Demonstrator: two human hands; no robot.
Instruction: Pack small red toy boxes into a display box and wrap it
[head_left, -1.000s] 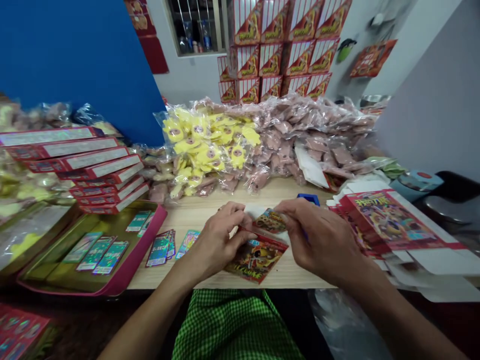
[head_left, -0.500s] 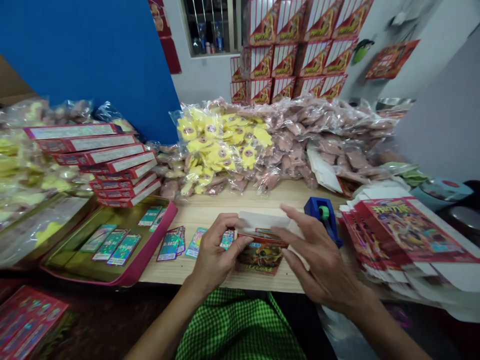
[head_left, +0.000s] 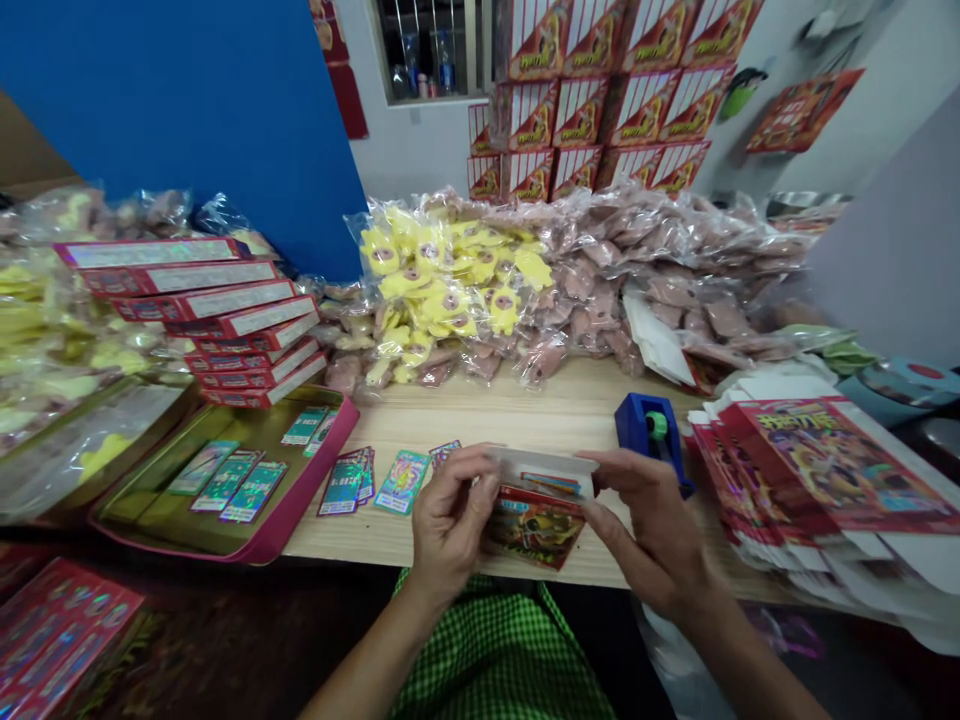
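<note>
My left hand (head_left: 448, 522) and my right hand (head_left: 651, 530) grip a small red printed box (head_left: 534, 523) from either side, just above the near edge of the wooden table (head_left: 517, 415). Its white lid flap (head_left: 541, 462) stands open, with my fingertips pinching both ends. A colourful card shows inside the opening. Loose shiny cards (head_left: 375, 478) lie on the table just left of my left hand. A blue tape dispenser (head_left: 649, 428) stands right behind my right hand.
A pink-rimmed tray (head_left: 300, 490) with cards sits at left, a stack of flat red boxes (head_left: 202, 315) behind it. Bags of yellow toys (head_left: 450, 280) and pink toys (head_left: 660, 270) fill the back. Flat printed box blanks (head_left: 817, 470) are piled at right. Red cartons (head_left: 615, 90) are stacked by the wall.
The card I held over the box now sits inside it. Both hands have moved to the ends of the lid flap, and the view has shifted left.
</note>
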